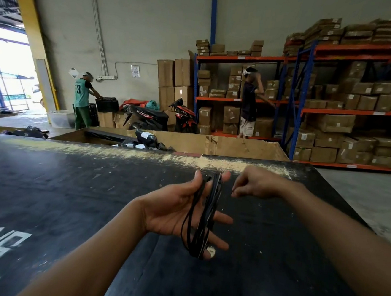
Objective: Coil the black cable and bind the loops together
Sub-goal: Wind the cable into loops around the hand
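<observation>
Our left hand (171,210) is palm up, fingers spread wide, serving as the former: the thin black rubber-sheathed cable (203,220) is wound around it in several long loops running from between the thumb and forefinger down past the lower fingers. Loops sit loose and a bit fanned, one strand straying left of the main bundle. A small pale bit shows at the bottom end of the coil; can't tell if it's a plug or a tag.

Our right hand (255,184) is just beside the top of the coil, fingers curled in and pinched tight on something thin. We read that as the cable's free tail, but it's too fine against the dark top to confirm.

Both hands hover above the scuffed black painted board tabletop (65,195); nothing of the cable lies on it.

Status, as we judge it: coiling mostly done, no slack visible trailing off. Binding not done — no wrap across the loops, no tie visible. Left: gather the stray strand, wrap the tail around the bundle's waist, lock it.
</observation>
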